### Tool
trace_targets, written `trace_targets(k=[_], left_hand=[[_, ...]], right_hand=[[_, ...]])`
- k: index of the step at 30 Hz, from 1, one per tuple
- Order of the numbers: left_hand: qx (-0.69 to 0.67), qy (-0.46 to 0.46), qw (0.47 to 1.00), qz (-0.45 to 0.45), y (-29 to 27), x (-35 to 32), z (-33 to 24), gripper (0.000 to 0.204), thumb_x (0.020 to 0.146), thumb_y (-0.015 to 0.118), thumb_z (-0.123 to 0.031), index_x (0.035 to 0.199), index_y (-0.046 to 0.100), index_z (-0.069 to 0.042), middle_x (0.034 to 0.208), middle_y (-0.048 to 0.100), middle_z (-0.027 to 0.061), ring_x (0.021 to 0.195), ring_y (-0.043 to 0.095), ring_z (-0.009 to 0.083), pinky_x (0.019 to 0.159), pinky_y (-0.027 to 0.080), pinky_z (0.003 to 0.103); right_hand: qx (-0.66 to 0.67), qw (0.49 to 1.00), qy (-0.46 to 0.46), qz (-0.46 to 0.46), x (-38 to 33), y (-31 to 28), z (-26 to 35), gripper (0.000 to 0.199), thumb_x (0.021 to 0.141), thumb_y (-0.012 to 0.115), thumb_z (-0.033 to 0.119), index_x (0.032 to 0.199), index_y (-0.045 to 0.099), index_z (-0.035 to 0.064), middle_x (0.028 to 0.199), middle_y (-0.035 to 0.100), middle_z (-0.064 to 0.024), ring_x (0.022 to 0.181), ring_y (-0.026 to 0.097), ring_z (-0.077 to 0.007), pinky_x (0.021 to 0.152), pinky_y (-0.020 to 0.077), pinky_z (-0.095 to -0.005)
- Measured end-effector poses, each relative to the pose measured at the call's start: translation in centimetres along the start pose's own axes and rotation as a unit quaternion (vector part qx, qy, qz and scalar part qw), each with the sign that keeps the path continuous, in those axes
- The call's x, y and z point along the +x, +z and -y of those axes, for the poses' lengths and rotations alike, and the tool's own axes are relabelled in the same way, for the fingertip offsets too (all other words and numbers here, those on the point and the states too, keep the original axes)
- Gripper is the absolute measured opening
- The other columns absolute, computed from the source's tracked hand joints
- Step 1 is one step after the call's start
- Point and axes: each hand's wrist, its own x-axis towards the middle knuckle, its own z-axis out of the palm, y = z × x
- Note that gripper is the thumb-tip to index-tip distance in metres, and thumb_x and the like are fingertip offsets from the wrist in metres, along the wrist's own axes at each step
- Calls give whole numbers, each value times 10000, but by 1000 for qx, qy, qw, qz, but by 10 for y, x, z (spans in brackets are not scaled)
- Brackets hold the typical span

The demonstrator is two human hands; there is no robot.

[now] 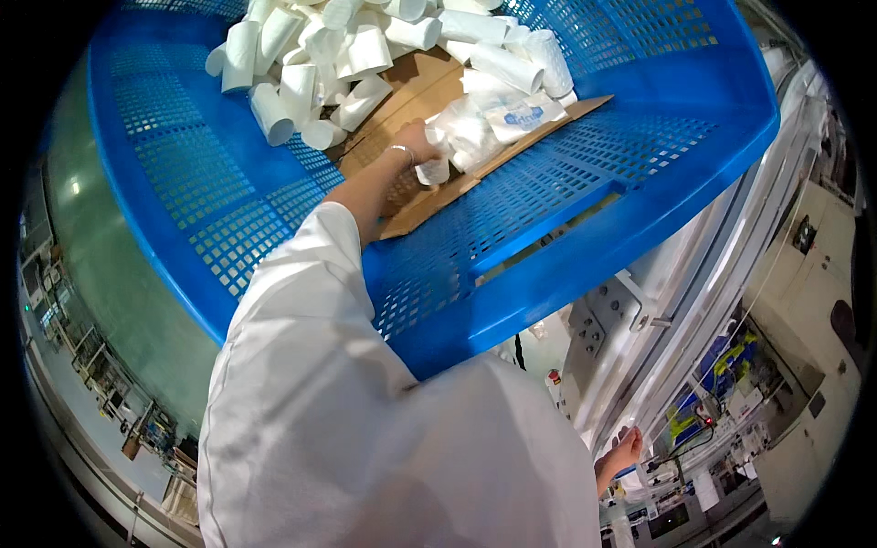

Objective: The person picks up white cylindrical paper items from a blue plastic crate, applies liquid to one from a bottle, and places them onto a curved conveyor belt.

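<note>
My left hand point(416, 142), with a thin band at its wrist, reaches down into a large blue plastic basket point(548, 306). Its fingers are closed at a white roll point(432, 171) by the edge of the cardboard lining point(420, 87), though most of the fingertips are hidden. Right beside that hand lie white items in clear plastic wrapping point(525, 114), one with blue print. A heap of short white rolls point(365, 50) fills the basket's far side. Low on the right, beside a metal rail, my right hand point(625, 450) has its fingers curled; what they pinch is too small to make out.
Perforated walls and a raised rim surround the rolls. A pale metal machine frame point(676, 301) runs diagonally along the right, near a beige housing point(813, 274). Green floor point(100, 237) shows at left, with equipment point(110, 384) beyond. A red button point(554, 375) sits below the basket.
</note>
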Motion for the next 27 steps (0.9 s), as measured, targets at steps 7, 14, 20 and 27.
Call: trace_targets(k=[7, 14, 20, 27], left_hand=[[-146, 19, 986, 76, -74, -31, 6, 796, 563, 755, -426, 1164, 441, -8, 1018, 541, 131, 923, 521, 225, 775, 428, 318], [-481, 217, 825, 204, -189, -101, -68, 502, 662, 709, -90, 1108, 479, -95, 1033, 544, 18, 968, 518, 148, 830, 432, 301], [-344, 475, 788, 185, -241, -215, -180, 545, 534, 760, -83, 1015, 504, -106, 971, 545, 7, 936, 522, 140, 843, 428, 287], [-274, 613, 728, 140, -208, -348, -214, 512, 497, 767, -93, 938, 512, -141, 1091, 486, 87, 1113, 421, 256, 922, 372, 383]], right_hand=[[-17, 991, -76, -110, -13, 12, 17, 249, 804, 535, 153, 992, 545, -11, 930, 575, -97, 835, 535, -193, 718, 421, -292], [104, 940, -316, -74, -49, 66, 133, 294, 849, 489, 113, 1112, 480, -15, 992, 534, -98, 866, 508, -150, 757, 423, -270], [286, 774, -492, 278, -136, 99, 284, 592, 708, 608, 10, 1234, 337, 6, 1151, 455, -149, 977, 497, -200, 836, 400, -316], [336, 594, -336, 649, -176, 80, 304, 723, 650, 709, 139, 1246, 326, -5, 1199, 384, -167, 1047, 446, -206, 870, 372, -318]])
